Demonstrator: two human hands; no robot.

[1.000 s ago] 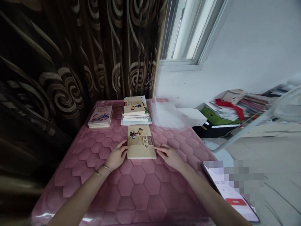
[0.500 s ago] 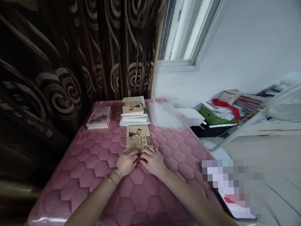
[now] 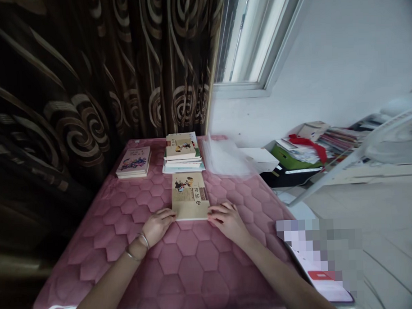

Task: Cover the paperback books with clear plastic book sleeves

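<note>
- Nearest on my feed, at the lower right, I see a phone [image 3: 332, 293] with a red button on its lit screen, part of it lost in blurred blocks.
- Across the middle I have the pink hexagon-patterned worktop [image 3: 189, 263].
- I see the left hand [image 3: 157, 226], two bangles [image 3: 133, 254] on its wrist, its fingers close together and touching the near left corner of a tan paperback; I cannot tell whether they pinch it.
- I see the right hand [image 3: 230, 223] at the near right corner, fingers slightly bent and tips against the edge; again I cannot tell whether they grip.
- The tan paperback [image 3: 191, 210] lies flat on the worktop between both hands, illustrated end away from me.
- Just beyond it I find a stack of books [image 3: 183, 149], a similar tan cover on top.
- Left of that I make out a small pile of pink-covered books [image 3: 133, 162].
- To the stack's right I get clear plastic sheeting [image 3: 226, 157], then a white box [image 3: 265, 160].
- Behind everything hangs a dark swirl-patterned curtain [image 3: 122, 67], beside a window [image 3: 246, 49].
</note>
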